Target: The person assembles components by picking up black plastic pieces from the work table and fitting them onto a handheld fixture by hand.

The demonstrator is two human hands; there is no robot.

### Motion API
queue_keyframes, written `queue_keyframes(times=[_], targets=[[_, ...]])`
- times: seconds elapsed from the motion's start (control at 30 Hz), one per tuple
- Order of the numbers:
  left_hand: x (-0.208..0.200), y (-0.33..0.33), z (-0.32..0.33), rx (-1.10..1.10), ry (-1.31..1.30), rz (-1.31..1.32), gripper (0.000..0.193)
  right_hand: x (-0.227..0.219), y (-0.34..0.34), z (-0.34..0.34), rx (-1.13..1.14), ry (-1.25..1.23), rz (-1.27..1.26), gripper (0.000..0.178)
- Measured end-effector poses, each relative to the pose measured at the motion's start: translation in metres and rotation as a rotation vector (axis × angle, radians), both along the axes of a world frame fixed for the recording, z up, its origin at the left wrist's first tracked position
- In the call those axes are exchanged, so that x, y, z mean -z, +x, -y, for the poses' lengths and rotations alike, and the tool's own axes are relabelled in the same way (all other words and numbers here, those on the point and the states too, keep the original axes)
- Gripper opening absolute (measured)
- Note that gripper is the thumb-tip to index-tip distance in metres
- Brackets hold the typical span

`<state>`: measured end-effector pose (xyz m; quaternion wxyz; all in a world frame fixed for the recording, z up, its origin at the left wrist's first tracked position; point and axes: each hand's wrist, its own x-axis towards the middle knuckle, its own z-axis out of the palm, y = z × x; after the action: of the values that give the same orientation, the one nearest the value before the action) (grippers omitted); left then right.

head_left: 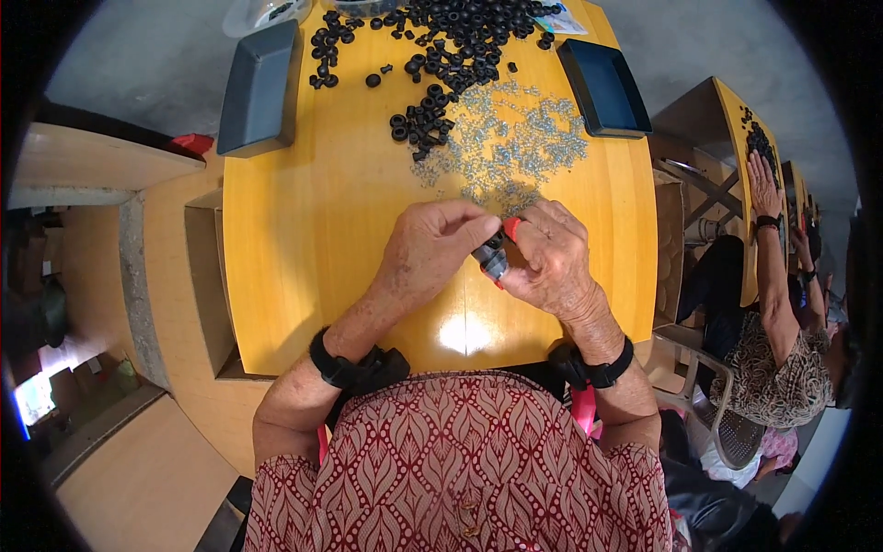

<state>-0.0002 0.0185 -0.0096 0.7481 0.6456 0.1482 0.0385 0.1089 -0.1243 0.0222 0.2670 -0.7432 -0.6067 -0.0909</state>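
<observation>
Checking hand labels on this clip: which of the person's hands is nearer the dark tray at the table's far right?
Right. The right hand lies below the dark tray on the same side of the table; the left hand is farther across, toward the middle.

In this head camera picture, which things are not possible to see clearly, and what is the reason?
- Small black part, head view: mostly covered by the left hand and right hand; its shape is unclear.
- Red piece: only a tip shows between the fingers.
- Silver pieces on the yellow table: too small to tell their kind.
- Clear container: cut off by the top edge.
</observation>
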Motion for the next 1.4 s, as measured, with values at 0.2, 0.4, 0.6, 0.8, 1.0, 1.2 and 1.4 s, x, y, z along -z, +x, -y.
queue_keyframes(times=[0.2, 0.4, 0.6, 0.8, 1.0, 1.2, 1.4], targets=[[-0.013, 0.01, 0.008, -0.178, -0.11, 0.154, 0.03, -0.002, -0.006, -0.005, -0.066, 0.119, -0.069, 0.023], [-0.015, 0.019, 0.023, -0.01, -0.379, 0.283, 0.048, 0.002, -0.008, -0.009, -0.107, 0.212, -0.13, 0.021], [-0.015, 0.021, 0.027, 0.007, -0.359, 0.273, 0.051, 0.011, -0.006, -0.003, -0.141, 0.156, -0.182, 0.022], [-0.019, 0.018, 0.03, 0.005, -0.345, 0.24, 0.051, 0.009, -0.011, 0.001, -0.139, 0.098, -0.263, 0.025], [-0.022, 0.016, 0.027, -0.167, -0.469, 0.208, 0.04, -0.001, 0.001, 0.0, -0.1, 0.19, -0.12, 0.025], [-0.018, 0.003, 0.018, -0.125, -0.367, 0.107, 0.025, -0.007, 0.019, 0.011, 0.02, 0.131, -0.012, 0.026], [-0.021, 0.0, 0.026, -0.114, -0.498, 0.185, 0.025, -0.017, 0.022, 0.01, -0.031, 0.196, 0.117, 0.029]])
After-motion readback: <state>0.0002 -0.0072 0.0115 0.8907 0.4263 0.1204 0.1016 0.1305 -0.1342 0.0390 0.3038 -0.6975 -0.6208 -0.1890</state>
